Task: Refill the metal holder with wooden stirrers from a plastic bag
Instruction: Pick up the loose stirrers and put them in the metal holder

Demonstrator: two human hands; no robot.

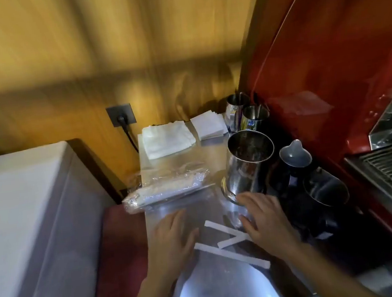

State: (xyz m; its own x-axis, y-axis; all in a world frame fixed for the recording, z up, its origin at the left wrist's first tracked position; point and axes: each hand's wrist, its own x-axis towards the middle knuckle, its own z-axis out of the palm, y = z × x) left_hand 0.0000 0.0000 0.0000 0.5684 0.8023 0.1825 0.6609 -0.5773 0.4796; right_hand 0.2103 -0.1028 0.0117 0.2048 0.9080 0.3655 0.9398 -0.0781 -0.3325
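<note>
Taking the big steel holder [250, 164] as my mark: far to its left stands one white cabinet [22, 217], and a wall socket [121, 118] with a plug sits up and left of it. One bag [168, 190] of stirrers lies flat on the surface [184, 159], just left of the holder's base, sealed plastic crinkled around the bundle. Behind the bag, left of the holder, are two white stacks: a folded cloth [167, 139] and napkins [208, 125]. My left hand [174, 242] lies below and left of the holder, palm down, fingers spread, grip released and holding nothing. Three white strips [231, 250] lie between my hands. The holder stands upright; I cannot tell what it contains. My right hand [264, 223] is just below its base, fingers loose, grip also released. Two smaller steel cups [247, 113] stand behind the holder, two dark pitchers [310, 174] to its right, then one red machine [338, 58].
</note>
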